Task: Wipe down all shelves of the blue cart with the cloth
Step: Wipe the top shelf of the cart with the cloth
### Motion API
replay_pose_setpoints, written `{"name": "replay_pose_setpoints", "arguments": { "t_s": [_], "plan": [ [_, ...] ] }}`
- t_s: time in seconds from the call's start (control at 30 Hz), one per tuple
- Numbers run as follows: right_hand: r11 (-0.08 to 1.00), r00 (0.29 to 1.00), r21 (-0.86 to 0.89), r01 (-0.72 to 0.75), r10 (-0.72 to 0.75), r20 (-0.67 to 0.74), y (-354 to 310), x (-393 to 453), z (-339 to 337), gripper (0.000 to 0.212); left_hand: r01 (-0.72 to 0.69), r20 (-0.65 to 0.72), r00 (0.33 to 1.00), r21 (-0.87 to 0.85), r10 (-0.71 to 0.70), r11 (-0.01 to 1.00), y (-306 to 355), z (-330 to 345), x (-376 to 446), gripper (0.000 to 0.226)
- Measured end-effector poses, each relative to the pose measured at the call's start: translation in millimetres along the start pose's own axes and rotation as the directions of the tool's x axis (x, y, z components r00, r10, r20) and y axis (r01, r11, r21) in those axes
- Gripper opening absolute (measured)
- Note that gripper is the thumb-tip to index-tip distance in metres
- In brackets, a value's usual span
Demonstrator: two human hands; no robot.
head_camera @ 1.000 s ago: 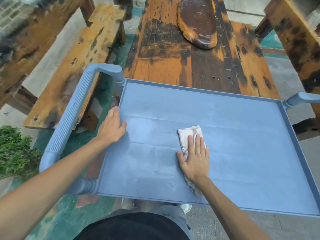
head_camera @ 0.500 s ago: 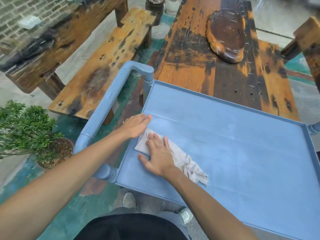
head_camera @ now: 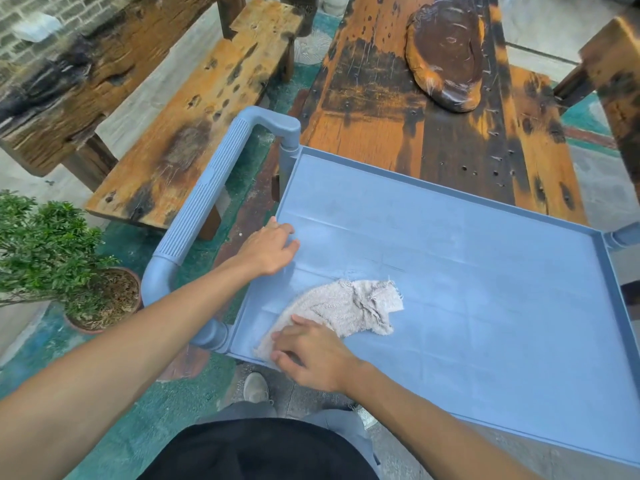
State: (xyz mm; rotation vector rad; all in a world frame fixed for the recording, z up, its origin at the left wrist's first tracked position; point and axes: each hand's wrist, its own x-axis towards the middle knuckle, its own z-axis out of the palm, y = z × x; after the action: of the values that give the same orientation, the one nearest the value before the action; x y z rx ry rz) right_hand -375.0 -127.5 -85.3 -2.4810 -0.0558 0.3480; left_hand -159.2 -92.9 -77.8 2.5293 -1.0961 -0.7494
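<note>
The blue cart's top shelf (head_camera: 485, 289) fills the middle and right of the head view, dusty with faint fold lines. A frayed whitish cloth (head_camera: 349, 308) lies spread on its near left corner. My right hand (head_camera: 311, 355) presses flat on the cloth's near end at that corner. My left hand (head_camera: 268, 247) rests on the shelf's left rim, fingers curled over the edge. The ribbed blue handle (head_camera: 207, 199) runs along the cart's left side. Lower shelves are hidden beneath the top one.
A weathered wooden table (head_camera: 415, 109) with a dark oval slab (head_camera: 446, 53) abuts the cart's far side. A wooden bench (head_camera: 194, 112) stands at the left, a potted shrub (head_camera: 48, 251) beside the handle. My shoe (head_camera: 255, 388) shows on the green floor.
My right hand has dragged the cloth from the shelf's middle to the left edge, then back to the near left corner. The left hand stayed on the left rim. The view shifted left.
</note>
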Motion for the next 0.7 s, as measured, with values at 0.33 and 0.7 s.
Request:
{"name": "replay_pose_setpoints", "arguments": {
  "t_s": [0.33, 0.7],
  "plan": [
    [0.785, 0.697, 0.071, -0.615, 0.583, -0.417, -12.0, 24.4, 37.4, 0.078, -0.279, -0.109, 0.958, -0.122, 0.267, 0.952, 23.0, 23.5, -9.9, 0.02],
    [0.873, 0.812, -0.113, -0.474, 0.385, -0.438, 39.2, -37.5, 44.1, 0.072, -0.397, 0.012, 0.916, -0.093, 0.4, 0.913, 92.7, 68.7, -7.4, 0.023]
  ]
}}
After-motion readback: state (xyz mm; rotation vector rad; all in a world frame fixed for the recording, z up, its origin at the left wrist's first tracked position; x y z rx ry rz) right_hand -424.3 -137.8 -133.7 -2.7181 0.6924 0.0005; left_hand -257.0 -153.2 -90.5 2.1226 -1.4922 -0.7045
